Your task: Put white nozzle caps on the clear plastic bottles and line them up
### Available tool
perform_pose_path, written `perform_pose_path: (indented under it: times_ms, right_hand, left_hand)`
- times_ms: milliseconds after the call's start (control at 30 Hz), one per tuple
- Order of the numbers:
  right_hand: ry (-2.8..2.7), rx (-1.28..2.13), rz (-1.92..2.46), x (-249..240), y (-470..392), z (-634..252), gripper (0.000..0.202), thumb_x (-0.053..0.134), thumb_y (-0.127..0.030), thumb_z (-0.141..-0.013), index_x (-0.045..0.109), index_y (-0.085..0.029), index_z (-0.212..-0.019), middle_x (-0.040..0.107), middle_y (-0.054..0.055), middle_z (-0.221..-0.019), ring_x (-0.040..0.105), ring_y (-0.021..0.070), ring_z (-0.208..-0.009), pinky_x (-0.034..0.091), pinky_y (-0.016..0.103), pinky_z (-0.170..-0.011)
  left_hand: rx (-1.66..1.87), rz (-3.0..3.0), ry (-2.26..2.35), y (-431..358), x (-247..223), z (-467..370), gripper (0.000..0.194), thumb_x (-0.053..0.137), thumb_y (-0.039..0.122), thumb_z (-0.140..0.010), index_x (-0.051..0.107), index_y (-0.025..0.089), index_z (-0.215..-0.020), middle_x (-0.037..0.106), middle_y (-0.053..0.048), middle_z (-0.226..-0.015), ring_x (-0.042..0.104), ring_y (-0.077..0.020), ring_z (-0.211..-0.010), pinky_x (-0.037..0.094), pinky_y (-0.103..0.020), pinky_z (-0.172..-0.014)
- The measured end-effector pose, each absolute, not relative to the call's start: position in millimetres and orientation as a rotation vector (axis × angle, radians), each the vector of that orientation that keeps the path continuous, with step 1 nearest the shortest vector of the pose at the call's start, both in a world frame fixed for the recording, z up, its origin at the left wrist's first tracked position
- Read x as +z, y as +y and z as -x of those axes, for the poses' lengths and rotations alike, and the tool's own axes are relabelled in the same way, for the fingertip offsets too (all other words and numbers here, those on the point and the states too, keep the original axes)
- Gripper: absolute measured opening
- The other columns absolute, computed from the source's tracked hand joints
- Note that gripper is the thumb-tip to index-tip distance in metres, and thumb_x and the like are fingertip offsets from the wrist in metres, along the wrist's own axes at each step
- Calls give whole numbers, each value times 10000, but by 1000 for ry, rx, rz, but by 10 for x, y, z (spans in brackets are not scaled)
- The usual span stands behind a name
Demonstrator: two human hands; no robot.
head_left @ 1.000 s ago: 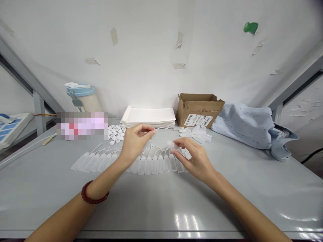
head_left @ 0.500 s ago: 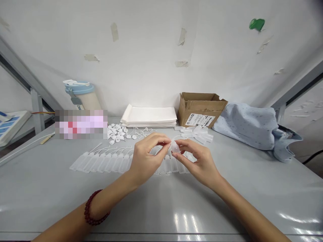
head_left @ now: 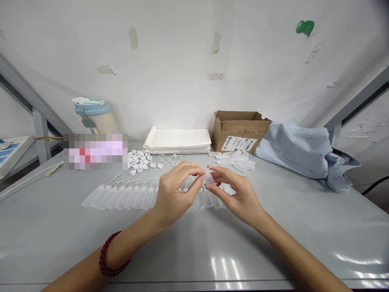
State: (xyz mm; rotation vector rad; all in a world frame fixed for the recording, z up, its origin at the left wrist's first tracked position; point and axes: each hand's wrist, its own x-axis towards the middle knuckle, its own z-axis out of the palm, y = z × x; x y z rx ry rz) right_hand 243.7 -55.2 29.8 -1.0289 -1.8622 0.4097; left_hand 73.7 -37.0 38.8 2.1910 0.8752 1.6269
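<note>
My right hand [head_left: 235, 192] grips a small translucent plastic bottle [head_left: 209, 179] between thumb and fingers, its rounded end towards me. At the bottle's left edge, the thumb and fingertips of my left hand [head_left: 179, 190] pinch together; they cover what is between them. A thin white cord curves over the bottle by my right fingers. Behind and below both hands lies a row of similar flat translucent bottles [head_left: 121, 197] with white cords at their upper ends. My hands hide part of this row.
Small white caps [head_left: 139, 160] are heaped at back left, with corded caps [head_left: 165, 160] beside them. Loose translucent bottles [head_left: 240, 161] lie before a cardboard box [head_left: 240, 132]. A stack of white paper sheets [head_left: 178, 140], a tumbler [head_left: 99, 115] and a blue cloth [head_left: 293, 150] stand along the wall.
The bottle has tilted slightly between my hands, and my right fingers have shifted a little around it. The whole view has moved slightly; the things on the table stay put.
</note>
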Motion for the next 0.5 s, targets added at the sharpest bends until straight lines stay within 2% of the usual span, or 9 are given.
perform_pose_path:
  times_ms: [233,400,500]
  right_hand:
    - [-1809,470,1049,322,-570,-2422,240,658,-213,-826,607,-206,-1060,678,44,-886,639,147,-695,564,307,-674]
    - [-1789,543,1077,304,-572,-2424,318,656,-220,-828,591,-205,-1139,662,26,-835,655,157,-713,538,272,-589]
    - [-1791,548,1065,304,-571,-2425,347,652,-215,-830,589,-212,-1171,665,21,-826,658,158,-715,543,285,-613]
  left_hand:
    - [1575,-2148,890,-368,380,-719,101,584,78,-817,643,159,-831,651,-37,-820,615,-151,-791,513,-292,-722]
    - [1415,-1854,956,-383,392,-723,82,586,134,-841,659,161,-865,648,-28,-878,624,-128,-831,545,-239,-744]
    - [1314,-1689,981,-390,415,-710,65,619,179,-831,662,172,-879,664,-16,-886,644,-122,-838,557,-214,-742]
